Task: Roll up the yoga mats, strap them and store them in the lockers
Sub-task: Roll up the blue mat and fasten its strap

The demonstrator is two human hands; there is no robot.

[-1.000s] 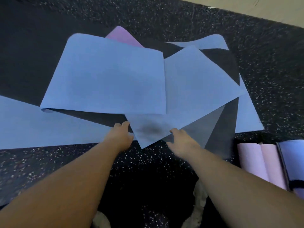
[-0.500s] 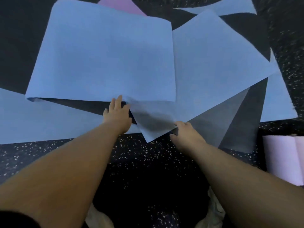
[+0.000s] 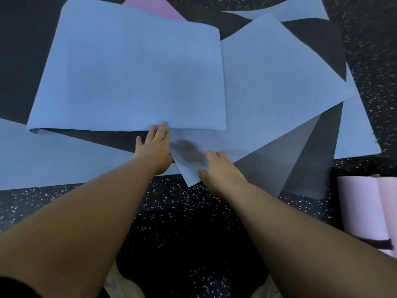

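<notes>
Blue yoga mats (image 3: pixel 129 72) are lying unrolled, overlapping across the floor; left hand (image 3: pixel 153 147) is pressing flat, right hand (image 3: pixel 219 168) is pinching a corner. Pink rolled mats (image 3: pixel 363 207) are waiting near right.

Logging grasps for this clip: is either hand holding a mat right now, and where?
Right hand grips the near corner of a blue yoga mat. Left hand lies with straight fingers at the folded blue mat edge, gripping nothing.
</notes>
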